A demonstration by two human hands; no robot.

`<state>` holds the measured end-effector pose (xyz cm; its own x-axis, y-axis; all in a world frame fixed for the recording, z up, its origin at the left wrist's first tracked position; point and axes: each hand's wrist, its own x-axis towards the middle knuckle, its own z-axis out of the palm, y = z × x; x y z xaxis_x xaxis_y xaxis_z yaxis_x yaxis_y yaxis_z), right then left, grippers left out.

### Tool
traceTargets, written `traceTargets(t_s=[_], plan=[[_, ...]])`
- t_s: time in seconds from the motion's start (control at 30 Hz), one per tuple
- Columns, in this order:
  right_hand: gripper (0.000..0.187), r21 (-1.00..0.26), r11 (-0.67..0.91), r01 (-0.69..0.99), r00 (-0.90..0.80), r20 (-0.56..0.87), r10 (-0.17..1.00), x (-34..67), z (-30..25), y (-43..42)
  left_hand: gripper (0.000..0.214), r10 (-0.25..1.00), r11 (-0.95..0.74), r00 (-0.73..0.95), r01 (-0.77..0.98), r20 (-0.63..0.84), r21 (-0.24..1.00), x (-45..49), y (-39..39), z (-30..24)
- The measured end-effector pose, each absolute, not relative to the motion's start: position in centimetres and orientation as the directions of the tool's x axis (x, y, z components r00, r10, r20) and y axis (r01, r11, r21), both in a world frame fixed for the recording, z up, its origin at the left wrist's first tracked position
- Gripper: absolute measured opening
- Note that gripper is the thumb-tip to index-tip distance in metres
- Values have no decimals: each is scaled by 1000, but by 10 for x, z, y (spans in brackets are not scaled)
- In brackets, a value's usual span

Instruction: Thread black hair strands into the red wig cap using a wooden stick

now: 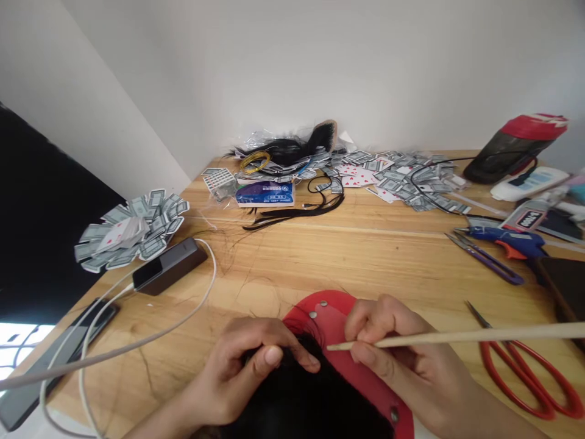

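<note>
Narrow grips: left hand (pixel 247 372) on black hair (pixel 292 402), right hand (pixel 393 360) on wooden stick (pixel 457 339), above red board (pixel 333 317) at near table (pixel 320 256) edge. Risk: slack tension, strands snagging on stick tip.

Wooden tabletop (pixel 365 256), loose dark hairs scattered across surface. At left, heap of cut playing cards (pixel 132 228) just beside dark power bank (pixel 169 265) with white cable (pixel 81 360). Along back, second card heap (pixel 402 180), blue box (pixel 265 194), black cord (pixel 297 213), bristle brush (pixel 324 135) on plastic wrap. At right, blue hot glue gun (pixel 505 239) with orange trigger, near purple-handled scissors (pixel 487 262); red-handled scissors (pixel 516 372) closer to tabletop edge.
</note>
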<state>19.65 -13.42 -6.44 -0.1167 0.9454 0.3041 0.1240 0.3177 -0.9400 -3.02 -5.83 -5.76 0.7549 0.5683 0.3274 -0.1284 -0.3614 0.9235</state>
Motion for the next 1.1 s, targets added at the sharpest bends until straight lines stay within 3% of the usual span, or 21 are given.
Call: traceTargets(t_s=[0.3,0.43,0.6,0.7,0.9,1.1], plan=[[16,-938,342,49,-93,337,937,194,-63,-133,25,548,-366,765,-146,339,919,-34,-58,-61],[16,-966,253,-62,-76,257,963,195,-64,-133,25,565,-329,758,-156,326,931,-33,-58,-61],[17,-978,89,-188,-90,108,990,196,-64,-134,22,657,-98,721,-210,221,973,-30,-59,-68],[19,-984,48,-173,-83,63,995,195,-61,-135,22,659,19,724,-288,205,958,-30,-59,-72],[21,-996,57,-68,-67,62,996,191,-60,-136,26,682,16,713,-234,161,972,-36,-62,-73],[21,-998,59,-23,-42,60,997,188,-61,-139,22,690,106,710,-287,137,952,-37,-60,-80]])
